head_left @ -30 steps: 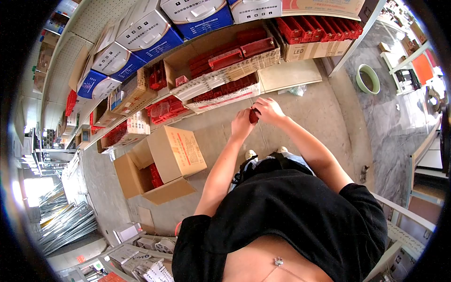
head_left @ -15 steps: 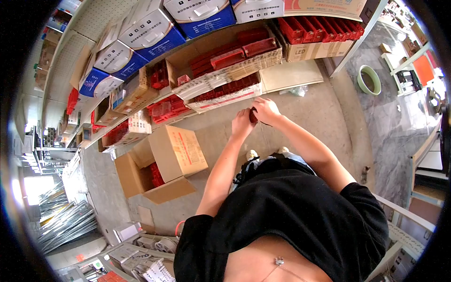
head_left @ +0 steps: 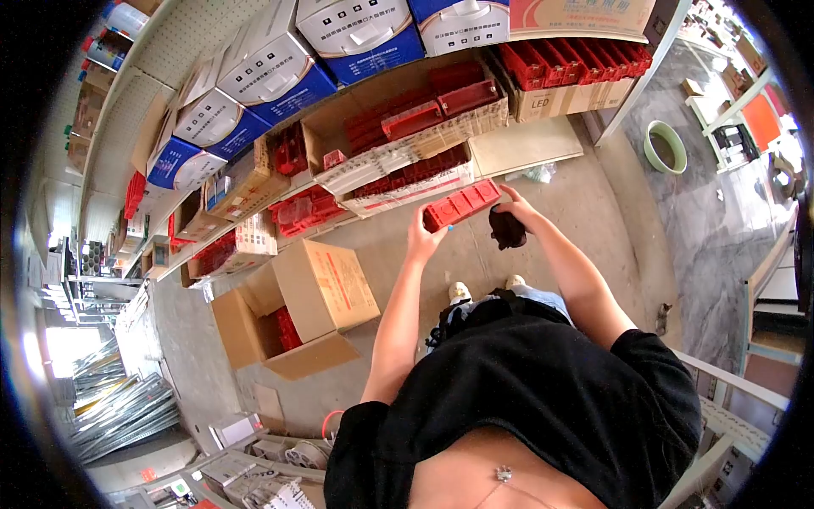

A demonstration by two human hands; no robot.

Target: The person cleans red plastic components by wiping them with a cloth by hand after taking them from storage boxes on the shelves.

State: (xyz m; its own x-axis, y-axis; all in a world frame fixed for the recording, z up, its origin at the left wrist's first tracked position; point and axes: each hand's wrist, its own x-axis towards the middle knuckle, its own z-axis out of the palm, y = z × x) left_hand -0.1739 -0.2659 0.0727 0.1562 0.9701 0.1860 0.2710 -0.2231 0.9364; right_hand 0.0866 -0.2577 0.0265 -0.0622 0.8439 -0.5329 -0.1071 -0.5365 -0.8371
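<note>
Between my two hands is a red plastic bin (head_left: 462,205), long and narrow, its ribbed side facing up. My left hand (head_left: 425,236) grips its left end, with the thumb along the near edge. At the bin's right end is my right hand (head_left: 520,210), from which a crumpled dark cloth (head_left: 507,229) hangs. Its fingertips are close to the bin's end; whether they touch it I cannot tell. Both hands are above the concrete floor, in front of the lower shelf.
An open cardboard box (head_left: 326,284) with red pieces inside stands on the floor at left. Ahead, shelves hold a carton of red bins (head_left: 411,119), more red bins (head_left: 577,61) and blue-white boxes (head_left: 360,38). A green basin (head_left: 665,147) sits at right.
My hands have moved apart from being close together. The red bin, mostly hidden before, now shows lengthwise between them, and the dark cloth hangs from my right hand.
</note>
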